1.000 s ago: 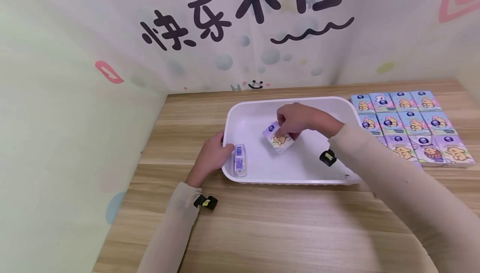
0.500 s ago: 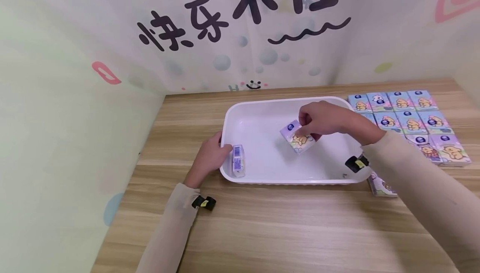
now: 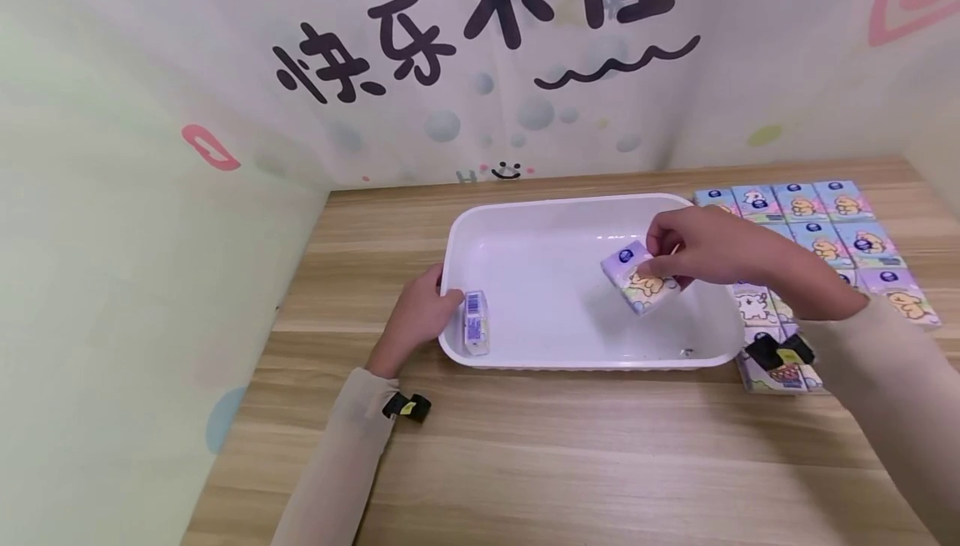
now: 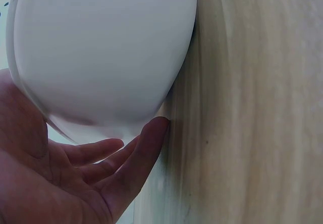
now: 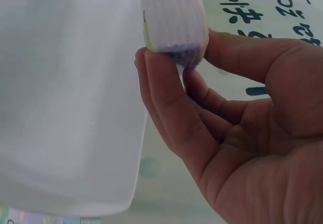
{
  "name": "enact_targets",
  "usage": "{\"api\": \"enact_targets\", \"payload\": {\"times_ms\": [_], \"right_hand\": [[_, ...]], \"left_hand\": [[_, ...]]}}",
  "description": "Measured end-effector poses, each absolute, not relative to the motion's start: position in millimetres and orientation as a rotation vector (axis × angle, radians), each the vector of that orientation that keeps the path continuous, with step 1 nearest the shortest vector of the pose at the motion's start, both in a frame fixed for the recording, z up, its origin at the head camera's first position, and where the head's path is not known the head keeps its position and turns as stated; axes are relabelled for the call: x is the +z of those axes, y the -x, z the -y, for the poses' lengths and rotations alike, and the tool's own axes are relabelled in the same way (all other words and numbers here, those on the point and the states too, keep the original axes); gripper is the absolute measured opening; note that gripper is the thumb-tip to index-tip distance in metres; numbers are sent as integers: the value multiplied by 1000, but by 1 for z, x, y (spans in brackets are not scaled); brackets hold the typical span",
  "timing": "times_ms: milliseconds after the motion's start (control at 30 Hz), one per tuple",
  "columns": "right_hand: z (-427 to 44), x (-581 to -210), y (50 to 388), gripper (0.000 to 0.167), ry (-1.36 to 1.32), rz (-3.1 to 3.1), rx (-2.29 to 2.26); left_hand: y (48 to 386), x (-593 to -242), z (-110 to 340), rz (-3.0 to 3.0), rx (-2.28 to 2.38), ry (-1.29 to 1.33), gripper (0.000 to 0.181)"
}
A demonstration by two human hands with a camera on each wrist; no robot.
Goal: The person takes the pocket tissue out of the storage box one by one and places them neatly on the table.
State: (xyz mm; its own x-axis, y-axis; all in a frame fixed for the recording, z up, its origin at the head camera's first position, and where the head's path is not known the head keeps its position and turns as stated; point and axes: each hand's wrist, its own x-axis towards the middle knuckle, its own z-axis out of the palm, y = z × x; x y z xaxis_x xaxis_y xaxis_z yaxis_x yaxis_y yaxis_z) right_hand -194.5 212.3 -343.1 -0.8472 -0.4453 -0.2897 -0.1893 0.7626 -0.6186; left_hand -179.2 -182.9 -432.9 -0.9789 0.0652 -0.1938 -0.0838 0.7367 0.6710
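Note:
My right hand (image 3: pixel 712 246) pinches a small purple tissue pack (image 3: pixel 637 275) with a cartoon dog over the right part of a white plastic tray (image 3: pixel 540 354). In the right wrist view, thumb and fingers grip the end of the tissue pack (image 5: pixel 174 17), whose folded layers show at the side. My left hand (image 3: pixel 422 308) holds the tray's left wall, its thumb on the rim. The left wrist view shows its fingers around the outside of the tray (image 4: pixel 101 47). Inside the tray, another tissue pack (image 3: pixel 476 323) stands on edge against the left wall.
Right of the tray, several tissue packs (image 3: pixel 817 242) lie in rows, blue at the back and purple nearer; my right arm covers some. The wooden table (image 3: pixel 525 454) meets a printed wall cloth (image 3: pixel 420 142) behind. A pale wall (image 3: pixel 112 279) rises at the left.
My right hand has moved right with the tissue pack, from mid-tray toward the tray's right side. The left hand has stayed on the tray's left rim.

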Motion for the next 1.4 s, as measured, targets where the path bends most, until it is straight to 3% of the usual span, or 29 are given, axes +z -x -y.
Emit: {"api": "enact_targets", "payload": {"times_ms": [1067,1400], "right_hand": [[-304,-365,128,28,275,-2715,-830],[-350,-384,112,41,35,-2714,-893]], "left_hand": [[178,-435,183,-2735,1073,34,64],[177,-434,186,-2720,1059,70,67]]}}
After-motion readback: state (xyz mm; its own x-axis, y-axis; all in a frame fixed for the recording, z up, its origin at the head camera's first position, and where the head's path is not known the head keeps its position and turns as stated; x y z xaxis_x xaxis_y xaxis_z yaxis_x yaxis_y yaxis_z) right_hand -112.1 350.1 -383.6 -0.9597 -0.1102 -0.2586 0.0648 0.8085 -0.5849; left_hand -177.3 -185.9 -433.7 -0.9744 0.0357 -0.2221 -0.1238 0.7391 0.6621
